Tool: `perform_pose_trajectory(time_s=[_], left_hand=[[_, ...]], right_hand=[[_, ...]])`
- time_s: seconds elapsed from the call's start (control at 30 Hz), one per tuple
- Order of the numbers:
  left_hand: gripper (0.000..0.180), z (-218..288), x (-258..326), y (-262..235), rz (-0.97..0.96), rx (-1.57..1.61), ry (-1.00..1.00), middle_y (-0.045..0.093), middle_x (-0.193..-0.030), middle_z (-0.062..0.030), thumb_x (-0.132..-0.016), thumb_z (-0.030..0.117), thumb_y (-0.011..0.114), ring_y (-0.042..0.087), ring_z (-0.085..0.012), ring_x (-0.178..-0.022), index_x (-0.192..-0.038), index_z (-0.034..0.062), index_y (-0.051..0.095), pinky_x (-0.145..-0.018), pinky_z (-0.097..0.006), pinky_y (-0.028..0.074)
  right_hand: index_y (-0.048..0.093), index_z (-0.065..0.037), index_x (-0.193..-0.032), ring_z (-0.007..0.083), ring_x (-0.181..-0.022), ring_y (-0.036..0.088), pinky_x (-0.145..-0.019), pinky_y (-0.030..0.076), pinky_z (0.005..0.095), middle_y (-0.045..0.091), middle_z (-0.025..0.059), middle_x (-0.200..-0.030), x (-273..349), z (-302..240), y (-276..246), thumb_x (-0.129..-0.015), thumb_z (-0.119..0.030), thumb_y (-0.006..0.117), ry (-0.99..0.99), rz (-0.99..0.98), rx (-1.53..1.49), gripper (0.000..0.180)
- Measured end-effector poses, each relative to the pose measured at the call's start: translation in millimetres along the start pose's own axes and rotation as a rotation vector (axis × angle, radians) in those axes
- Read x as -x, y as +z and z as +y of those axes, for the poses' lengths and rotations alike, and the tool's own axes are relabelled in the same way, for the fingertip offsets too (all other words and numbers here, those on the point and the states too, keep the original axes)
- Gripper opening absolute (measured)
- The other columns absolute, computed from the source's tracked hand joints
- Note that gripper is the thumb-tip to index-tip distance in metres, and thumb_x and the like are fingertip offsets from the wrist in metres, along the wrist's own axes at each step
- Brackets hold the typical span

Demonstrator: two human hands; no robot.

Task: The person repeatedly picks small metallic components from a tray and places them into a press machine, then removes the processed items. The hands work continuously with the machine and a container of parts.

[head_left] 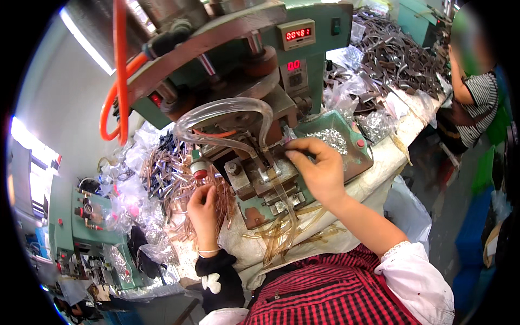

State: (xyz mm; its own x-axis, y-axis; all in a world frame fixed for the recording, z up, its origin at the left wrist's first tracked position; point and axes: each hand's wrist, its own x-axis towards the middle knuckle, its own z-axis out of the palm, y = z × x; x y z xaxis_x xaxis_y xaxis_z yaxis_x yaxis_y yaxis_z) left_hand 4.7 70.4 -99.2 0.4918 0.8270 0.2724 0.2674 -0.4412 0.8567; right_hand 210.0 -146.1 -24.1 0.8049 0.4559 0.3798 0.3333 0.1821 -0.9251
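Note:
My right hand (323, 172) reaches to the right side of a metal die (271, 181) on a green press. Its thumb and index finger are drawn together at the die's edge; whatever lies between them is too small to make out. My left hand (202, 214) is curled, thumb and index close together, just below a red push button (200, 174). What it may hold is hidden. A thick clear plastic hose (222, 105) loops down to the die. From the die's front, a translucent strip (285, 201) hangs toward more yellowish strips (276, 238) on the cloth.
A green tray (355, 162) with small shiny metal pieces (330, 140) stands right of the die. Brown and dark strips (181, 187) lie heaped at left. An orange air hose (120, 70) hangs from the press. Another person (476, 103) is at far right by a dark heap (398, 54).

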Motion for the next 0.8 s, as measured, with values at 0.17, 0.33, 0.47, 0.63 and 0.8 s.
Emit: perform_pose_trajectory(time_s=[0.17, 0.33, 0.47, 0.63, 0.8], left_hand=[[0.012, 97, 25, -8, 0.22, 0.292, 0.092, 0.069, -0.09, -0.0078, -0.096, 0.009, 0.069, 0.063, -0.0146, -0.072, -0.099, -0.0022, 0.07, -0.068, -0.02, 0.048], [0.01, 170, 9, -10, 0.158, 0.393, 0.526, 0.07, -0.088, -0.0125, -0.098, 0.004, 0.065, 0.065, -0.0147, -0.069, -0.097, -0.0054, 0.066, -0.059, -0.023, 0.052], [0.007, 179, -1, 0, 0.219, 0.396, 0.474, 0.07, -0.088, -0.0134, -0.095, -0.002, 0.066, 0.065, -0.0151, -0.068, -0.096, -0.0088, 0.067, -0.061, -0.024, 0.053], [0.006, 176, 14, -2, 0.223, 0.257, 0.541, 0.071, -0.084, -0.0139, -0.089, -0.008, 0.069, 0.067, -0.0176, -0.069, -0.094, -0.0087, 0.067, -0.063, -0.026, 0.054], [0.023, 167, 52, 26, 0.01, -0.143, 1.027, 0.075, -0.089, -0.0135, -0.077, 0.001, 0.083, 0.069, -0.022, -0.071, -0.098, 0.0008, 0.074, -0.06, -0.031, 0.053]], right_hand=[[0.07, -0.002, -0.114, 0.0189, -0.091, 0.065, -0.087, 0.05, 0.0315, 0.07, 0.0078, -0.095, 9, -3, 15, -0.085, 0.0, 0.073, -0.026, 0.043, 0.02, 0.029], [0.052, 0.005, -0.134, 0.0092, -0.096, 0.062, -0.09, 0.047, 0.0243, 0.07, 0.0056, -0.1, 11, -18, 25, -0.089, 0.0, 0.071, 0.322, -0.122, -0.462, 0.05], [0.051, 0.004, -0.135, 0.01, -0.1, 0.062, -0.091, 0.047, 0.0253, 0.07, 0.0072, -0.105, 10, -20, 30, -0.09, 0.001, 0.068, 0.381, -0.081, -0.571, 0.048], [0.046, 0.003, -0.143, 0.0169, -0.113, 0.063, -0.1, 0.046, 0.0287, 0.065, 0.0131, -0.126, 29, -60, 10, -0.093, 0.003, 0.059, 0.392, -0.116, -0.49, 0.052], [0.055, -0.001, -0.138, 0.029, -0.118, 0.066, -0.1, 0.052, 0.0385, 0.066, 0.0178, -0.129, 3, -32, -17, -0.088, -0.003, 0.063, 0.056, -0.318, 0.028, 0.05]])
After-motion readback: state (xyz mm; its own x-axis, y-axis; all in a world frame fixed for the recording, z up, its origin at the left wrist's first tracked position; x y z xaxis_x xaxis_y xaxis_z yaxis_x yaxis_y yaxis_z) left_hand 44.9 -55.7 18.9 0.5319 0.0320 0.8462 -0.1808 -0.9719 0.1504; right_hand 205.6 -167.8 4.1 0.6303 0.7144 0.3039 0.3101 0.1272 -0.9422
